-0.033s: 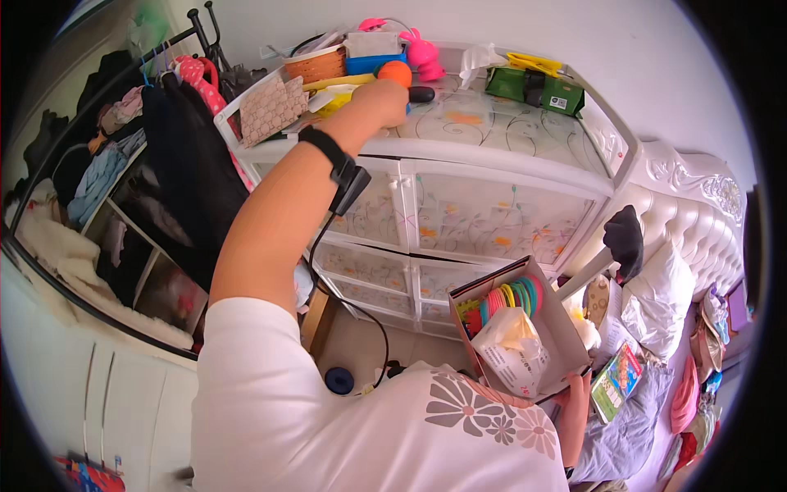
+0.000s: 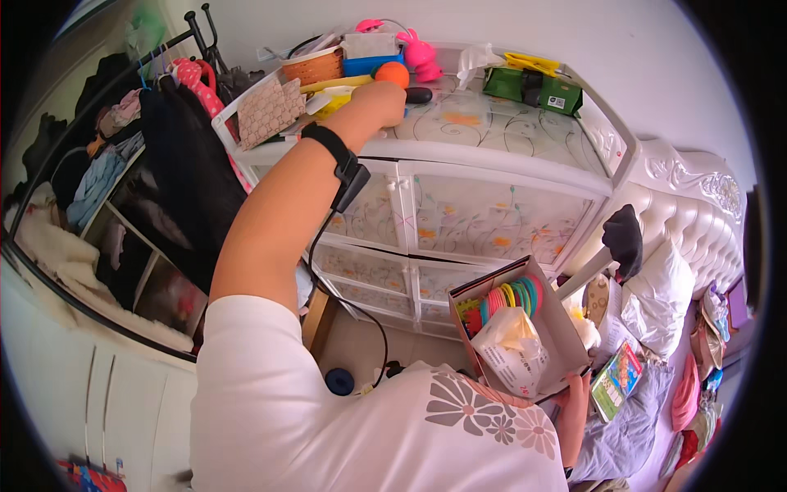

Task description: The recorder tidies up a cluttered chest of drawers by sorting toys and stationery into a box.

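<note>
My left hand point(image 2: 380, 102) reaches onto the top of the white cabinet point(image 2: 492, 152). Its fingers look curled, and most of them are hidden behind the back of the hand. An orange ball-shaped thing point(image 2: 391, 75) is just beyond the knuckles, and a dark rounded end point(image 2: 419, 95) shows beside the fingers; whether either is held is hidden. At the lower right, my right hand point(image 2: 577, 384) grips the near corner of an open cardboard box point(image 2: 567, 343). Inside the tilted box lie colourful rings point(image 2: 510, 297) and a white tissue pack point(image 2: 510, 351).
A wicker basket point(image 2: 315, 67), a pink rabbit figure point(image 2: 421, 57) and a green pack point(image 2: 533, 90) stand on the cabinet. Clothes hang on a rack point(image 2: 180, 148) at left. To the right is a bed with a pillow point(image 2: 658, 283) and a book point(image 2: 616, 383). A black cable point(image 2: 361, 303) hangs from my left wrist.
</note>
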Demonstrator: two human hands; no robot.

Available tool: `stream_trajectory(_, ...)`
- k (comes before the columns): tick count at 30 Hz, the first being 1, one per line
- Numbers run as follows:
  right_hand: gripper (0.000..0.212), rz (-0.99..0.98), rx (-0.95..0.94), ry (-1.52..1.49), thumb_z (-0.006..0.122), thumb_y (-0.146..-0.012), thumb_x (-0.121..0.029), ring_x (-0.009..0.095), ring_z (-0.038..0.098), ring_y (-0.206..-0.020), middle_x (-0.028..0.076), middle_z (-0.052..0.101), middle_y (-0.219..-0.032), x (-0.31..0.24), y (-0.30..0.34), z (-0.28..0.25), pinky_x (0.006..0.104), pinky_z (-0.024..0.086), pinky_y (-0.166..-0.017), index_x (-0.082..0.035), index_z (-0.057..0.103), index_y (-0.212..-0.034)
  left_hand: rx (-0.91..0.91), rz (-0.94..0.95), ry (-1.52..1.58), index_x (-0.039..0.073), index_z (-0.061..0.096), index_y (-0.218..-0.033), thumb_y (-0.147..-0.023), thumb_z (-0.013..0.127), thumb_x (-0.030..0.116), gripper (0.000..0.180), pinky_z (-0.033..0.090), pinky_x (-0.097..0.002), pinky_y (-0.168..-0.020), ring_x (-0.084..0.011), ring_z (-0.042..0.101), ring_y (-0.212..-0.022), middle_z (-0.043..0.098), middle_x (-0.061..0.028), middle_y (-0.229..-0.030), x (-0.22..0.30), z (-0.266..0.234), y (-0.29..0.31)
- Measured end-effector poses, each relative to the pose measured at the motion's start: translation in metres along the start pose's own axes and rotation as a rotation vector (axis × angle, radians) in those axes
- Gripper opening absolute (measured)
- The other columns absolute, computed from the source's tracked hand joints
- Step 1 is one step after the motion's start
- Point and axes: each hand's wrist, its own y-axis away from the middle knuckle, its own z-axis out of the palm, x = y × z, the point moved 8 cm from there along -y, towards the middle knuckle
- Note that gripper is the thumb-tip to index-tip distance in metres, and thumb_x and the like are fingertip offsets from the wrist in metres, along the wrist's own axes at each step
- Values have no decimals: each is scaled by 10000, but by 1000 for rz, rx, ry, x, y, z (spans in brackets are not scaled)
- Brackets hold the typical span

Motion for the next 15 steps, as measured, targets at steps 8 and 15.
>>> stream_trajectory(8,511,9,41,-6,495,-835,-260,158,603,-880,49,570,-1062,-5,4,15,298,547,-609,-111,433,-1319,-7,-90,880,108,640,-988,-848,668,249,200,475,-308,-770,-128,614,-896,663,4,-944,-13,-65,-12)
stream_trajectory(15,509,-36,72,-41,535,-805,-232,172,597,-926,57,559,-1137,1,-19,0,299,548,-688,-76,485,-1286,-125,96,1607,81,561,-1099,-913,607,144,202,498,-271,-795,-96,590,-838,637,-41,-984,6,-113,34)
